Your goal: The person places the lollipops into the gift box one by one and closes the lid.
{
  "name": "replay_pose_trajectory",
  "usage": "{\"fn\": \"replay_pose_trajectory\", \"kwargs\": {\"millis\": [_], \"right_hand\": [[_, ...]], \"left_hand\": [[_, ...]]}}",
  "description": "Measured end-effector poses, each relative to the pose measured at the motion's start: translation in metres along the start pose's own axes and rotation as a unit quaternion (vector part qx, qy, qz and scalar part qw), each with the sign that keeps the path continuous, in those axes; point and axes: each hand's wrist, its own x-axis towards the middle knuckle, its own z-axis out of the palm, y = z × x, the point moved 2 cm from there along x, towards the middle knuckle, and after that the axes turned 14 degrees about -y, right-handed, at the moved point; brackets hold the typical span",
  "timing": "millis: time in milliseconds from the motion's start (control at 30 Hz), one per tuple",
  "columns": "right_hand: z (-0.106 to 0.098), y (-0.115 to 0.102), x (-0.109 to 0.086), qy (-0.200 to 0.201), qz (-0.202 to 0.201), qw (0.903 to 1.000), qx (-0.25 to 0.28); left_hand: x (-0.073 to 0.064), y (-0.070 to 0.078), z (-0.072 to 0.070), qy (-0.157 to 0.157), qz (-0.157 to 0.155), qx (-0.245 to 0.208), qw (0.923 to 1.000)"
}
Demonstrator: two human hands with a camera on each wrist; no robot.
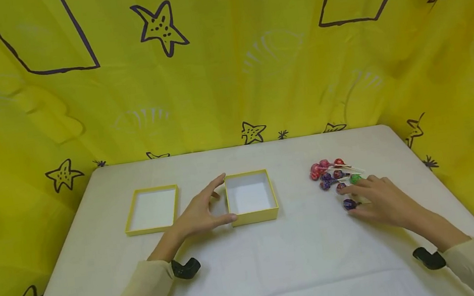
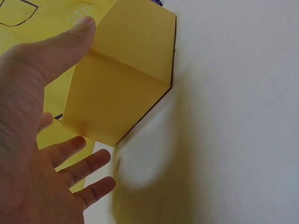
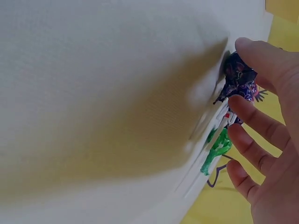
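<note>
Around the left side of a yellow box with a white inside, my left hand is spread, thumb at the near corner and index finger at the far one. In the left wrist view the thumb overlaps the edge of the box, and the other fingers are loosely extended. My right hand reaches over the near side of a lollipop pile. Its thumb and index finger stand apart around a dark purple lollipop; whether they touch it I cannot tell. A green lollipop lies beneath the fingers.
Left of the box lies a shallow yellow-edged lid, white inside up. Several red, pink and purple lollipops sit beyond my right hand, sticks mostly pointing right. A yellow patterned curtain hangs behind the white-covered table.
</note>
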Motion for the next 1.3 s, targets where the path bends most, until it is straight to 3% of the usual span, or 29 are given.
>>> {"fn": "replay_pose_trajectory", "kwargs": {"millis": [367, 633, 1067, 1300], "right_hand": [[0.006, -0.001, -0.002, -0.023, 0.023, 0.9994, 0.011], [0.008, -0.002, -0.004, 0.002, -0.014, 0.9995, 0.029], [-0.003, -0.004, 0.004, -0.013, -0.013, 0.9975, 0.069], [-0.020, -0.006, 0.018, 0.004, -0.063, 0.9938, 0.091]], "left_hand": [[0.003, -0.001, 0.001, -0.005, -0.012, -0.027, 0.9996], [0.005, -0.005, 0.001, -0.012, -0.018, -0.043, 0.9989], [0.005, -0.005, -0.001, -0.006, -0.018, -0.094, 0.9954], [0.008, -0.004, 0.002, -0.020, -0.020, -0.134, 0.9906]]}}
